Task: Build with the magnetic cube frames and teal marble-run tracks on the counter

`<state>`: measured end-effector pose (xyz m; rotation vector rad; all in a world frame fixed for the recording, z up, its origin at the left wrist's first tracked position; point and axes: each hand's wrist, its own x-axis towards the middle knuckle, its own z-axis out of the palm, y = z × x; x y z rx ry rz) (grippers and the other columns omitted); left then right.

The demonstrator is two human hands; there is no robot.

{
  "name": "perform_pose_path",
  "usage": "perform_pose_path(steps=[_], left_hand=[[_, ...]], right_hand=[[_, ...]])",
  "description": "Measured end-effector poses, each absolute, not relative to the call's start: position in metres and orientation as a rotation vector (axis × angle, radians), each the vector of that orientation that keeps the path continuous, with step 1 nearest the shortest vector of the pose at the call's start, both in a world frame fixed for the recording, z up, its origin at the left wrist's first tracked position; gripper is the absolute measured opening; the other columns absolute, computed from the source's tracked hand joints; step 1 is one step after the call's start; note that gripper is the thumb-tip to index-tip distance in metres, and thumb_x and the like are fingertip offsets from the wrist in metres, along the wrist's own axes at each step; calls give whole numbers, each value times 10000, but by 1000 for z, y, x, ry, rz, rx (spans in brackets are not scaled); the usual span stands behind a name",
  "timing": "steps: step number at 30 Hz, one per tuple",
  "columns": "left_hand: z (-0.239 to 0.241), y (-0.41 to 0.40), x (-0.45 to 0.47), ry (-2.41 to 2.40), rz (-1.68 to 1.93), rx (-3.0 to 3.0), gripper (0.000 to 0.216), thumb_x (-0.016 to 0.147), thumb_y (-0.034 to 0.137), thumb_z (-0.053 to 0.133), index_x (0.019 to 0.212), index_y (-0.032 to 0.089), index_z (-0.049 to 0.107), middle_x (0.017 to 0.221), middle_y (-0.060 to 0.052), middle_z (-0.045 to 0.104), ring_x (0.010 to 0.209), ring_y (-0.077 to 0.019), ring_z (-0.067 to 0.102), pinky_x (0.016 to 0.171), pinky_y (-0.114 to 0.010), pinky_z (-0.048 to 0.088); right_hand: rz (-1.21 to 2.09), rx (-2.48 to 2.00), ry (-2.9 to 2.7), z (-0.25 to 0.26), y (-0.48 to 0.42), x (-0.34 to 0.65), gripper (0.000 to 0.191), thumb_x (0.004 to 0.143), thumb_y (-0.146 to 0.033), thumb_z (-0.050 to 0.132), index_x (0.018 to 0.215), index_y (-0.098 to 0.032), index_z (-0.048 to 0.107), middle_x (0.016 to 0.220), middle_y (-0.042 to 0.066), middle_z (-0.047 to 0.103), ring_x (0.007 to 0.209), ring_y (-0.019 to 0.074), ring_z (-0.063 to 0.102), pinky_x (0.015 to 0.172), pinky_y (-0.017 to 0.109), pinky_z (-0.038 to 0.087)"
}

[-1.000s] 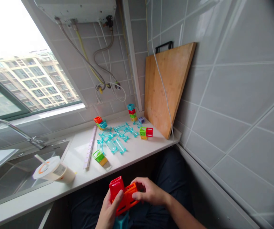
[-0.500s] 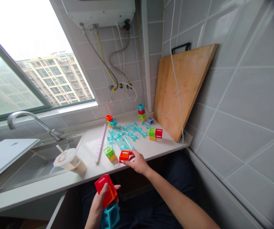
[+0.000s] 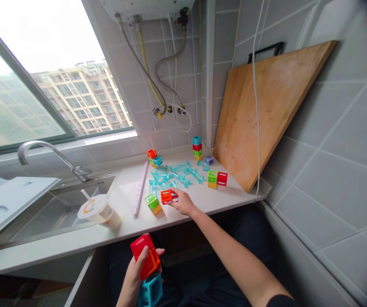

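Low in the picture my left hand (image 3: 136, 273) is closed round a stack of hollow toy cubes (image 3: 146, 266), red on top, orange below it and teal at the bottom. My right hand (image 3: 180, 202) reaches out over the white counter (image 3: 189, 204) and pinches an orange cube (image 3: 166, 196) that rests there. Just left of it stands a green cube on a yellow one (image 3: 153, 203). Behind my fingers lie several clear teal track pieces (image 3: 173, 175).
A green, yellow and red cube group (image 3: 217, 178), a tall cube tower (image 3: 197, 147) and an orange-and-teal pair (image 3: 154, 157) stand further back. A wooden board (image 3: 266, 115) leans on the right wall. A lidded cup (image 3: 98, 212), a pale strip (image 3: 140, 187), a sink (image 3: 58, 209) and tap (image 3: 52, 155) are at left.
My right hand left the stack in my left hand, carried an orange cube to the counter and set it beside the green-and-yellow pair. The view has swung and the counter looks closer.
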<state>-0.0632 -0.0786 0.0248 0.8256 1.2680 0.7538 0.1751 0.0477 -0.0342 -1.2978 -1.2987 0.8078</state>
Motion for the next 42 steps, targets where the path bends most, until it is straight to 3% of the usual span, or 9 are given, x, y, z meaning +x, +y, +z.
perform_pose_path(steps=[9, 13, 17, 22, 24, 26, 29, 37, 42], left_hand=[[29, -80, -58, 1252, 736, 845, 767, 686, 735, 764, 995, 35, 800, 570, -102, 677, 476, -204, 615, 484, -308, 541], [29, -80, -60, 1248, 736, 848, 754, 717, 732, 746, 1010, 39, 795, 576, -102, 682, 479, -201, 619, 478, -293, 526], [28, -79, -61, 1249, 733, 842, 765, 727, 750, 727, 1005, 41, 797, 574, -100, 680, 469, -200, 616, 482, -305, 535], [17, -71, -62, 1225, 714, 872, 788, 724, 771, 719, 1006, 38, 788, 559, -107, 685, 466, -211, 631, 476, -303, 533], [11, -69, -61, 1206, 665, 924, 801, 721, 799, 701, 970, 42, 783, 537, -105, 677, 451, -213, 625, 467, -309, 529], [7, -69, -59, 1185, 624, 999, 767, 721, 785, 717, 983, 66, 771, 547, -91, 684, 462, -211, 629, 481, -307, 530], [8, -74, -54, 1149, 638, 1120, 726, 714, 682, 807, 1186, 138, 720, 738, -84, 754, 608, -224, 691, 615, -324, 570], [21, -85, -57, 990, 438, 1512, 674, 804, 541, 803, 1369, 224, 617, 1252, -103, 716, 1143, -317, 650, 1020, -380, 504], [19, -91, -61, 955, 435, 1513, 653, 844, 541, 765, 1392, 237, 579, 1275, -83, 687, 1168, -307, 610, 1028, -379, 477]], right_hand=[[921, -1217, -1430, -20, 85, 183, 679, 637, -251, 934, 1275, -233, 703, 1190, 79, 763, 984, 274, 757, 921, 431, 607], [937, -1240, -1406, -20, 79, 183, 668, 659, -253, 907, 1292, -239, 697, 1318, 108, 712, 866, 243, 760, 827, 404, 623], [821, -1318, -1275, -19, 50, 181, 598, 747, -232, 818, 1324, -223, 661, 1373, 129, 660, 890, 229, 722, 895, 423, 588], [803, -1331, -1178, -20, -25, 162, 242, 928, -366, 650, 1074, -190, 728, 956, 70, 734, 815, 200, 682, 768, 330, 576], [1045, -1240, -1240, -21, -56, 151, 297, 931, -457, 665, 1031, -190, 746, 820, 35, 718, 703, 173, 664, 667, 286, 552], [1219, -1178, -1283, -20, -82, 142, 414, 896, -505, 719, 1172, -198, 733, 929, 44, 738, 708, 157, 650, 664, 272, 531], [1299, -1142, -1310, -15, -100, 139, 566, 817, -490, 813, 1303, -227, 692, 1055, 53, 737, 760, 155, 631, 695, 267, 510], [1418, -1025, -1275, 5, -97, 158, 427, 773, -443, 853, 1110, -190, 784, 888, 23, 737, 743, 148, 615, 695, 256, 493], [1462, -991, -1288, 3, -99, 164, 505, 700, -417, 920, 1129, -186, 788, 900, 46, 775, 759, 173, 677, 736, 290, 531]])
